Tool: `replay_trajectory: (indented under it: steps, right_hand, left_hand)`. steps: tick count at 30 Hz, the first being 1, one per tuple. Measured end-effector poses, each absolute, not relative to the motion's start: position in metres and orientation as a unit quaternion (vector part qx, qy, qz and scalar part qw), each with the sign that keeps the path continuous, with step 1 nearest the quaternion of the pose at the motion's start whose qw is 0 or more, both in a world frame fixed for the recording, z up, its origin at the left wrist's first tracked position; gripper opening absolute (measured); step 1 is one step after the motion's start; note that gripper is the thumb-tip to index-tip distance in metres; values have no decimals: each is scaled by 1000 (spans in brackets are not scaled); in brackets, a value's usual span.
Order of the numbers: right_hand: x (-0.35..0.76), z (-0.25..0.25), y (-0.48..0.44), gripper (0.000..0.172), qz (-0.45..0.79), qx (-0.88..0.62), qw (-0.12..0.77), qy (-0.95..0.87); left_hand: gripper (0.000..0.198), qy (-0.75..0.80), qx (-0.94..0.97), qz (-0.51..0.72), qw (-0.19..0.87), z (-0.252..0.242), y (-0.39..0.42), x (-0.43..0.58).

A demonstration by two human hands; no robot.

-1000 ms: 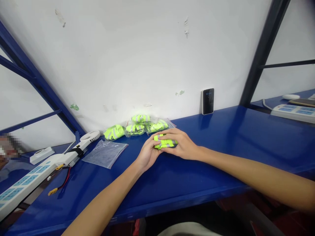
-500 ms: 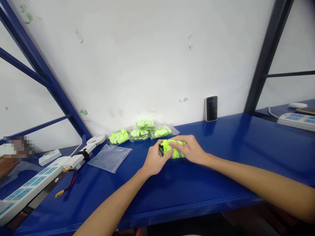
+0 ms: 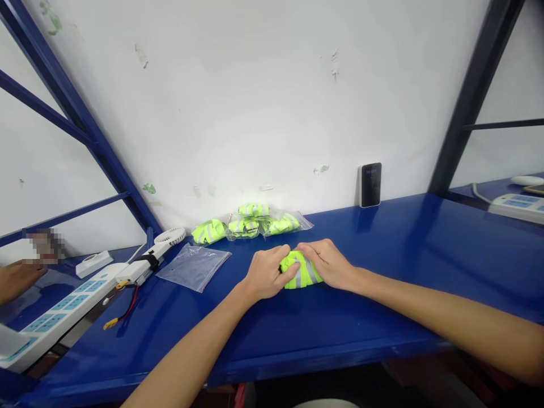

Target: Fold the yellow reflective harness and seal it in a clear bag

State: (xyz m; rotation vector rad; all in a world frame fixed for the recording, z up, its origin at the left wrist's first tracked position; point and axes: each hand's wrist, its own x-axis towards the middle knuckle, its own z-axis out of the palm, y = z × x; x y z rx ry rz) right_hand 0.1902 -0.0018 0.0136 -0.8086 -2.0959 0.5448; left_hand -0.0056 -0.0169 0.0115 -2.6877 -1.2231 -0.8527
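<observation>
Neon-yellow bundle (image 3: 302, 274) with grey bands sits just below the frame's centre on the blue worktop (image 3: 352, 326). The left hand (image 3: 266, 274) and right hand (image 3: 334, 265) each have their grip clamped on it. A flat clear bag (image 3: 192, 266) lies at left centre; bagged bundles (image 3: 244, 228) lie beyond.

The head camera looks forward and down across the table (image 3: 408, 241).

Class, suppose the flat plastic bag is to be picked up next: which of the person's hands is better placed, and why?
Probably the left hand: it is nearer the flat plastic bag. The right hand lies farther off, beyond the yellow bundle that both hands hold.
</observation>
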Motion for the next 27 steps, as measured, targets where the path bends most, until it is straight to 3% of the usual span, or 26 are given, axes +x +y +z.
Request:
replay_trajectory:
  steps: [6,11,15,19,27]
  right_hand:
    - [191,13,-8,33,220,-292,377,-851]
    - [192,10,-4,36,232,-288,391,-843]
    - [194,10,1,42,248,-292,398,-834]
    - [197,11,3,43,255,-310,391,-828]
    - [199,12,14,48,285,-349,405,-795]
  left_hand:
    - [36,-380,-881,-277,43,9,-16,-11]
    - [42,-390,-878,-271,56,4,-15,-6]
    - [49,-424,-865,-268,-2,16,-15,-2]
    - [43,-411,-895,-165,-60,53,-21,-41]
    - [101,-612,-779,110,-83,84,-41,-192]
